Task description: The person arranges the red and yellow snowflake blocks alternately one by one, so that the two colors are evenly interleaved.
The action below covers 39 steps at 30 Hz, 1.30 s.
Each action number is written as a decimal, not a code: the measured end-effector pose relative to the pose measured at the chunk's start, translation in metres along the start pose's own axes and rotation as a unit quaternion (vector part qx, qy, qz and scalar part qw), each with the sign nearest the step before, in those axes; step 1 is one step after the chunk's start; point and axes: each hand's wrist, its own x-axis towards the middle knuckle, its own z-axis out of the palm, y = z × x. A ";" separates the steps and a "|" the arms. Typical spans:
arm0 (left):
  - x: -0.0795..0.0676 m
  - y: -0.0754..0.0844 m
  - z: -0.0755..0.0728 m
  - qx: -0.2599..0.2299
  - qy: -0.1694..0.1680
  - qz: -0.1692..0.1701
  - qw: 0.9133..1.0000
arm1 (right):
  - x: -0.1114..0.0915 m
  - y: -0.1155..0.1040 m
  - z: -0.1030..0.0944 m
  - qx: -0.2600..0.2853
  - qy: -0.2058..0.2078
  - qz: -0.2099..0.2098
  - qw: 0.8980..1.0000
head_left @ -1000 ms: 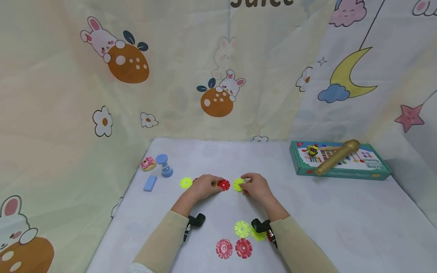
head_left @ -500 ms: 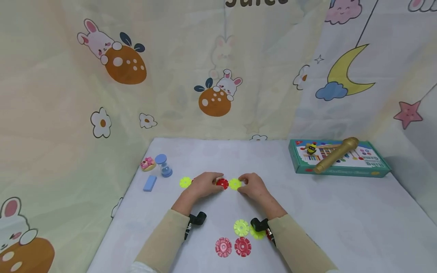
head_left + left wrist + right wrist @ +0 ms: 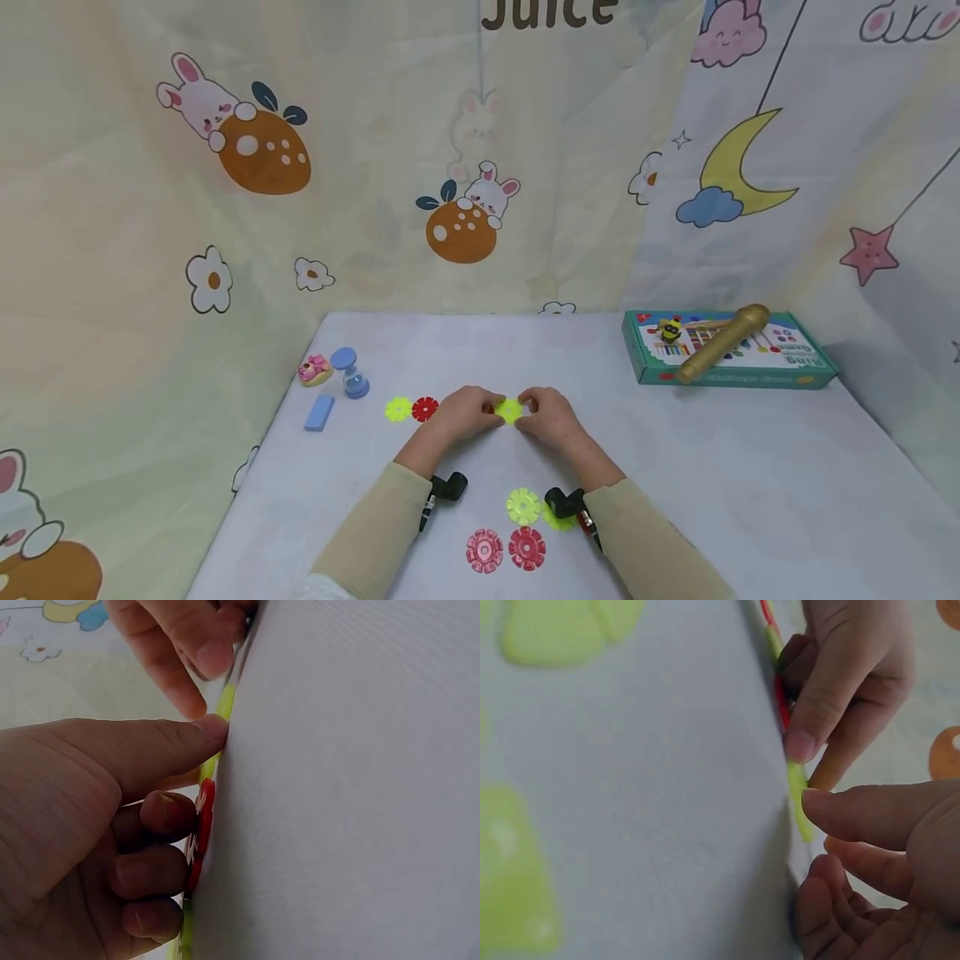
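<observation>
A row of notched plastic discs lies across the middle of the white table. At its left end are a yellow disc (image 3: 398, 409) and a red disc (image 3: 425, 409); more of the row is hidden behind my left hand (image 3: 468, 412). This hand pinches the right-end yellow disc (image 3: 509, 411) between thumb and index finger, its other fingers curled by a red disc (image 3: 204, 817). My right hand (image 3: 553, 419) is at the right edge of that yellow disc, its thumb and index finger apart. In the right wrist view, its thumb (image 3: 840, 806) is close to the disc's edge.
Nearer me lie loose discs: yellow (image 3: 523, 506), pink-red (image 3: 484, 550) and red (image 3: 527, 547), with another yellow (image 3: 558, 518) partly under the right wrist camera. Back left are an hourglass (image 3: 350, 372), a blue block (image 3: 319, 412) and a pink figure (image 3: 315, 370). A box (image 3: 731, 379) bears a gold microphone (image 3: 723, 343).
My right hand has brought the yellow disc left against the row's end, and its fingers have loosened. My left hand has shifted right from the red disc onto this yellow one.
</observation>
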 end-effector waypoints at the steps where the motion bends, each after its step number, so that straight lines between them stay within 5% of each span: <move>1: 0.000 -0.001 0.001 -0.002 -0.001 0.003 1.000 | -0.004 0.000 -0.001 -0.001 -0.003 0.000 1.000; 14: -0.001 -0.003 -0.002 -0.010 0.002 0.009 1.000 | -0.100 0.006 -0.003 -0.007 -0.138 -0.087 0.987; 21: 0.000 -0.002 0.000 -0.005 -0.001 0.006 1.000 | -0.136 0.005 0.010 -0.071 -0.172 -0.072 0.980; 28: -0.001 -0.001 -0.003 -0.004 0.001 0.001 1.000 | -0.139 -0.005 0.013 -0.094 -0.167 -0.032 0.981; 34: -0.003 -0.001 -0.004 -0.005 -0.003 -0.003 1.000 | -0.128 -0.009 -0.007 -0.001 -0.171 -0.059 0.984; 39: -0.002 0.000 -0.001 -0.004 -0.006 -0.009 1.000 | -0.089 -0.006 -0.033 0.079 -0.086 -0.015 0.993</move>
